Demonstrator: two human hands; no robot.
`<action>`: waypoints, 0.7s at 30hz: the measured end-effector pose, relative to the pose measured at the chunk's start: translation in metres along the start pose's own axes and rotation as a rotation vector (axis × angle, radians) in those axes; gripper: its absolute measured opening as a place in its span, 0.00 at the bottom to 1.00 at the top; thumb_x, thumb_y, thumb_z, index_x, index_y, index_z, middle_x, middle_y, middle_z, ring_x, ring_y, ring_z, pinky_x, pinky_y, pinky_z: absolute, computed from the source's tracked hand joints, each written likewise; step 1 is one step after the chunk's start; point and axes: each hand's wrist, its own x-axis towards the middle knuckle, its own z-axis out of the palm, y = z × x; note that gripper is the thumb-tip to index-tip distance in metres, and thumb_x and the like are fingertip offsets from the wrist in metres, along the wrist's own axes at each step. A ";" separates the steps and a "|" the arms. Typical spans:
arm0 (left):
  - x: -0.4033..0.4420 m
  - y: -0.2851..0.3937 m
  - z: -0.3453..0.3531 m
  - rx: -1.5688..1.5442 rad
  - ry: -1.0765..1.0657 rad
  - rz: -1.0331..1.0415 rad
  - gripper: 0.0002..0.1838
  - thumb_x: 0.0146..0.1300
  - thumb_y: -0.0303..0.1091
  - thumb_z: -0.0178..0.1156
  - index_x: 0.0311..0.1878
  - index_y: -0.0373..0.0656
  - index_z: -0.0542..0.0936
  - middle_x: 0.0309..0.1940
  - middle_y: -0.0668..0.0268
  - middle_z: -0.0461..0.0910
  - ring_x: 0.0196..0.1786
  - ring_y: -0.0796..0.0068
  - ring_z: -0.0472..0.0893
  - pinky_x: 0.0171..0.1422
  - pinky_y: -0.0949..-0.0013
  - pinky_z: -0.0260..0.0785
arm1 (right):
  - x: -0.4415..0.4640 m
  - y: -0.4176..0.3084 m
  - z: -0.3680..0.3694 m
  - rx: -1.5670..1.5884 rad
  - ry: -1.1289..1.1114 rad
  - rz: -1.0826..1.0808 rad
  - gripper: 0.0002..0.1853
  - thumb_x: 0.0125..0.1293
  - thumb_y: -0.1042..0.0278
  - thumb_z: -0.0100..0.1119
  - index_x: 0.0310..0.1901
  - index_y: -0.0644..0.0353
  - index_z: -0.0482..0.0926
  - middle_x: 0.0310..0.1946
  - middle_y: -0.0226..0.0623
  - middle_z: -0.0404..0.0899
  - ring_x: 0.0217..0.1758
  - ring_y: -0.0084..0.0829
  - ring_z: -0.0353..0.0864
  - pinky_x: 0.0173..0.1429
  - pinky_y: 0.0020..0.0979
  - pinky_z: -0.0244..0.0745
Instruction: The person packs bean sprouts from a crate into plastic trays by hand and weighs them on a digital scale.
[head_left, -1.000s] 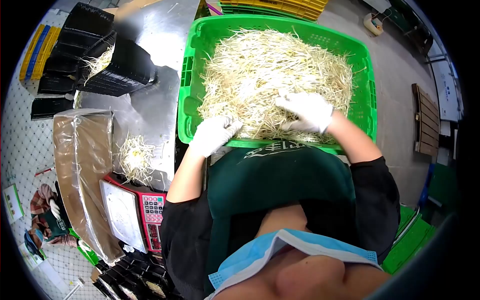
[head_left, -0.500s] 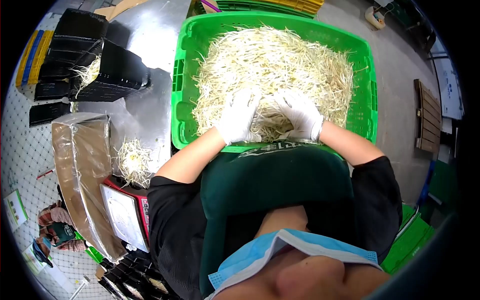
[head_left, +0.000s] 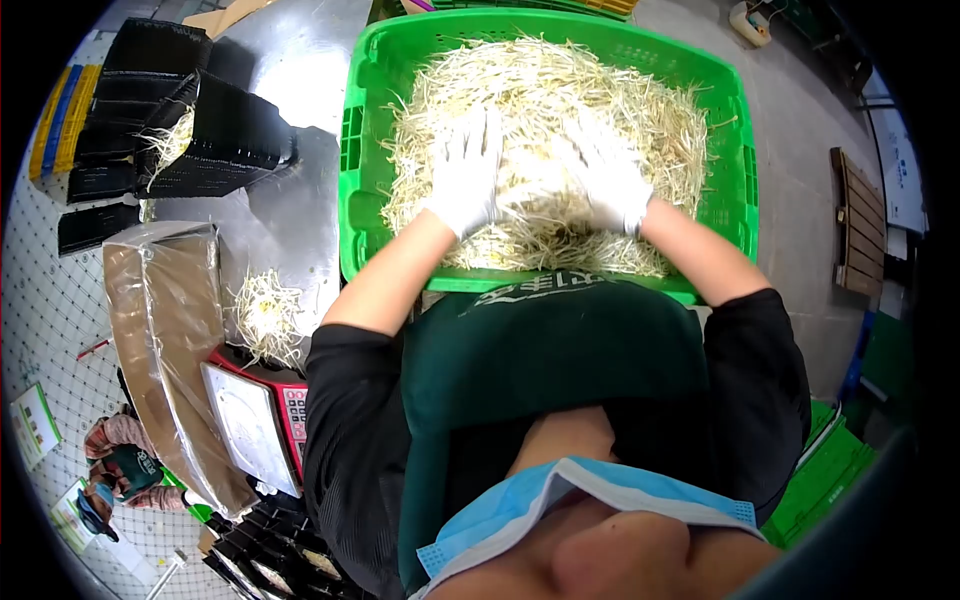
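Note:
A big heap of bean sprouts (head_left: 560, 90) fills the green crate (head_left: 738, 100) in front of me. My left hand (head_left: 466, 180), in a white glove, lies on the left part of the heap with its fingers stretched out. My right hand (head_left: 612, 180), gloved too, rests on the sprouts to its right, fingers extended and washed out by glare. Between the palms some sprouts show very bright. Neither hand is closed round anything that I can see.
On the metal table (head_left: 300, 75) at left lie a small pile of sprouts (head_left: 268, 315) and black trays (head_left: 235, 135). A red scale (head_left: 245, 420) stands beside a plastic-lined cardboard box (head_left: 165, 330). Another person (head_left: 125, 465) is at lower left; a wooden pallet (head_left: 860, 220) is at right.
Both hands have moved forward from the crate's near edge onto the middle of the heap, and their fingers have straightened. The other person has shifted slightly to the right.

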 end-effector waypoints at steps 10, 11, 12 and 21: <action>0.020 -0.008 -0.032 -0.149 -0.010 -0.020 0.41 0.46 0.28 0.60 0.68 0.37 0.60 0.36 0.56 0.78 0.42 0.58 0.78 0.46 0.60 0.71 | 0.008 0.030 -0.035 0.136 0.372 -0.017 0.37 0.46 0.69 0.61 0.63 0.57 0.64 0.29 0.48 0.78 0.31 0.44 0.80 0.34 0.40 0.77; 0.016 -0.006 -0.035 -0.197 0.078 0.011 0.40 0.45 0.27 0.60 0.67 0.38 0.62 0.35 0.56 0.78 0.40 0.58 0.78 0.40 0.61 0.72 | 0.008 0.033 -0.033 0.138 0.369 -0.020 0.37 0.46 0.69 0.61 0.63 0.57 0.64 0.29 0.48 0.78 0.31 0.44 0.80 0.34 0.40 0.77; 0.013 -0.012 -0.022 -0.135 0.041 0.017 0.35 0.47 0.28 0.60 0.63 0.37 0.68 0.31 0.56 0.78 0.35 0.57 0.79 0.36 0.60 0.73 | 0.010 0.036 -0.030 0.104 0.176 0.057 0.38 0.46 0.69 0.62 0.63 0.53 0.64 0.36 0.46 0.79 0.37 0.43 0.80 0.37 0.39 0.77; -0.011 0.004 -0.058 -0.088 -0.130 0.161 0.35 0.52 0.26 0.57 0.67 0.40 0.63 0.36 0.58 0.79 0.38 0.58 0.79 0.52 0.55 0.69 | 0.016 0.049 -0.083 0.514 0.185 0.412 0.39 0.46 0.52 0.64 0.60 0.61 0.66 0.50 0.45 0.77 0.50 0.37 0.79 0.54 0.32 0.77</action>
